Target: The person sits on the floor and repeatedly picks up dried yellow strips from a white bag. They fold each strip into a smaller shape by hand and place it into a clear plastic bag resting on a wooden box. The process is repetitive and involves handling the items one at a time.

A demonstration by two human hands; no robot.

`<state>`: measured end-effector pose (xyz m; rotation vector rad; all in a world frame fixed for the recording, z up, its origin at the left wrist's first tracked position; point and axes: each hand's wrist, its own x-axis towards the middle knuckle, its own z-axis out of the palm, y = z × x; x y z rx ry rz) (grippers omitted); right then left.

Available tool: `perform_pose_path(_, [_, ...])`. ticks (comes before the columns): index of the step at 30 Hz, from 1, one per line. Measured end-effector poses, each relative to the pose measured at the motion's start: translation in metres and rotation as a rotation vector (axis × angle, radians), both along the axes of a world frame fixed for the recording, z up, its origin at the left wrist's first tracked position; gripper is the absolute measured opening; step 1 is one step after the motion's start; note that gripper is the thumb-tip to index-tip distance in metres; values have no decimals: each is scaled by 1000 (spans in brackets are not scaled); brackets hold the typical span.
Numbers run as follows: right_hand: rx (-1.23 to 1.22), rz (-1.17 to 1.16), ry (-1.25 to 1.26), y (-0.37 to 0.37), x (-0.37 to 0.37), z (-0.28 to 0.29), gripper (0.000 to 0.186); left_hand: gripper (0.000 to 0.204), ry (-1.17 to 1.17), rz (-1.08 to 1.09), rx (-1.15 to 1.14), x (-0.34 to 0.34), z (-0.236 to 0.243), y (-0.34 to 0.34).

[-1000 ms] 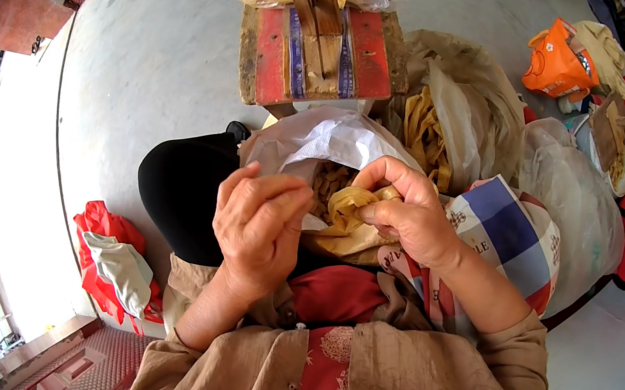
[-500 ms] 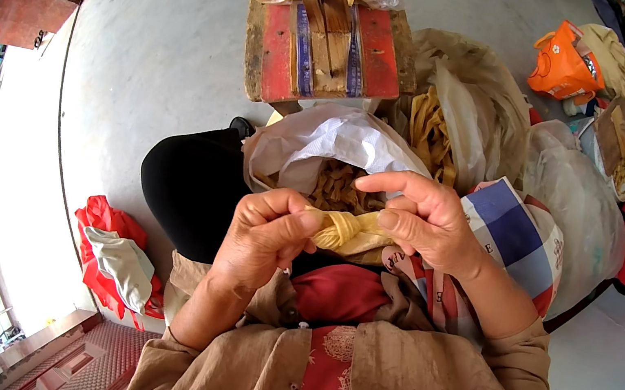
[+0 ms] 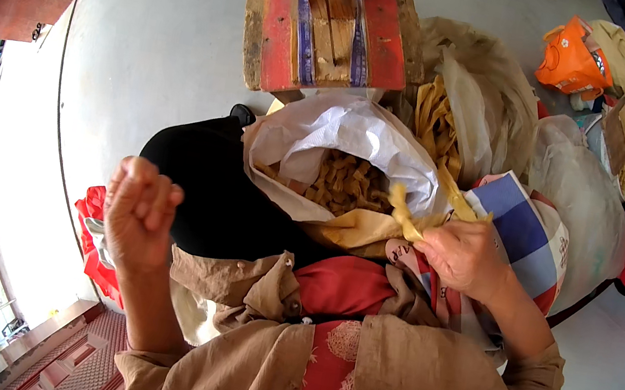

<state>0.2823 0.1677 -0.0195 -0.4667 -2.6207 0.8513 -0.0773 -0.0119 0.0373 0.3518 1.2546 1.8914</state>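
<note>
Your right hand (image 3: 467, 258) grips a yellow strip (image 3: 406, 215) in closed fingers, at the mouth of the white bag (image 3: 356, 132) of cut pieces. Your left hand (image 3: 138, 207) is raised apart from it, fingers curled shut, above the black bag (image 3: 202, 185).

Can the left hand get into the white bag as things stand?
Probably yes. The left hand is raised in a loose fist beside the black bag, and the white bag gapes open, its mouth unobstructed. The right hand holds a yellow strip at its near rim.
</note>
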Motion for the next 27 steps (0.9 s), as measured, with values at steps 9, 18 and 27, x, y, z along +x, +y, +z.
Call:
perform_pose_path(9, [247,218,70,1,-48,19,17,40,1799,-826,-56,100,-26,59])
perform_pose_path(18, [72,270,36,3,-43,21,13,10,1926,-726,-23,81,-23,47])
perform_pose_path(27, [277,-39,132,105,-130,29,10,15,1742,-347,-178,18,0,147])
